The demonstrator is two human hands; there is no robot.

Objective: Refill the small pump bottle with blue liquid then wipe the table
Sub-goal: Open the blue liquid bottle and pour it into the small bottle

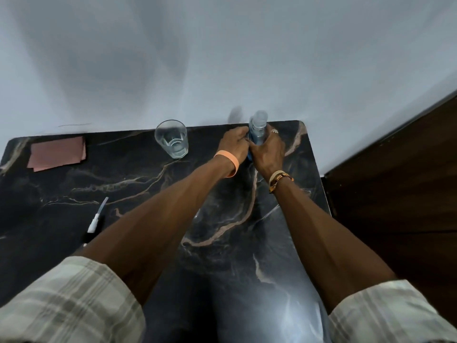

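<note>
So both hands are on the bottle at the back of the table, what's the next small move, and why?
Probably draw the blue bottle toward the middle of the table. The left hand and right hand both grip it at the far right corner by the wall, arms stretched, while the pump head lies loose near the front left, so refilling looks easier closer in.

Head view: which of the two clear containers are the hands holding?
The tall bluish bottle near the far right corner, gripped by left hand and right hand; the short glass stands untouched left of it.
</note>
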